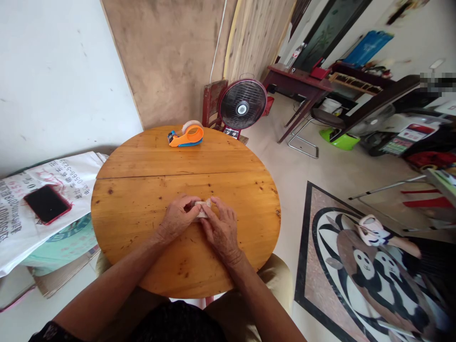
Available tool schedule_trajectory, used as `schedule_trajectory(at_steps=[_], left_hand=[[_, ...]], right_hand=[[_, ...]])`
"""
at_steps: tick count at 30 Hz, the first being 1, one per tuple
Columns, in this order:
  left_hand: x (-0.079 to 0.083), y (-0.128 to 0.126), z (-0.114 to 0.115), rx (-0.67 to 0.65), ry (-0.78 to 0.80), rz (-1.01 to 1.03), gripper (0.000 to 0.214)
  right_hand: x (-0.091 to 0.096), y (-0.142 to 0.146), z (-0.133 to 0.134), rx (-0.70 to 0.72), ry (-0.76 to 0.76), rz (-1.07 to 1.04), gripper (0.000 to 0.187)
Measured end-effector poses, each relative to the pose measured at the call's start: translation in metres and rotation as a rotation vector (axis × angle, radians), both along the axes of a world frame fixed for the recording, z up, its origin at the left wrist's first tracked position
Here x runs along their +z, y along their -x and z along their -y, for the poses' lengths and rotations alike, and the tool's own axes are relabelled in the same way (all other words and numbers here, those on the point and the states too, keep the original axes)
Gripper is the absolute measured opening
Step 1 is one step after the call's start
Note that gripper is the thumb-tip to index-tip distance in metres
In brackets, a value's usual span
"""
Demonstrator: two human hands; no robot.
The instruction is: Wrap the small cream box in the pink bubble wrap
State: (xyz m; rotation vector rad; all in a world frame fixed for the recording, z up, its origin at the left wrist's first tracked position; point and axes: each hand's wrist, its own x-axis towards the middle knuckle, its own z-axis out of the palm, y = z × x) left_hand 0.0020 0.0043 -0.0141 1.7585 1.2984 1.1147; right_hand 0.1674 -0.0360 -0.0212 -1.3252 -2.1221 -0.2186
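Observation:
Both hands meet over the round wooden table. Between them is a small whitish, pale item, perhaps folded paper or plastic; its exact kind is too small to make out. My left hand pinches its left end between thumb and fingers. My right hand grips it from the right, with the fingertips closed at its edge and partly covering it. Farther back on the tabletop rests an orange and blue tape dispenser with a roll of tape, apart from both hands.
Behind the table stands a round fan beside a wooden chair. A phone lies on white sacking at the left. Another person's limb with a white shoe shows over a panda-patterned floor at right.

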Motion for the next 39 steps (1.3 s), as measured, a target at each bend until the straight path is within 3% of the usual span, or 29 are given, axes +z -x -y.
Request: schedule_trajectory(at_steps=[15, 21, 28, 39], left_hand=[[-0.001, 0.001, 0.003, 0.0, -0.019, -0.01, 0.02], [-0.006, 0.001, 0.003, 0.028, -0.02, 0.009, 0.028], [-0.014, -0.001, 0.0, 0.075, 0.071, 0.038, 0.049], [-0.011, 0.001, 0.004, 0.08, 0.113, 0.065, 0.051]], right_hand=[[0.002, 0.003, 0.003, -0.004, 0.006, -0.004, 0.026], [0.0, 0.002, 0.002, 0.007, -0.018, 0.009, 0.03], [0.001, 0.002, 0.0, 0.035, -0.037, -0.043, 0.024], [0.003, 0.004, 0.002, 0.01, 0.01, -0.052, 0.029]])
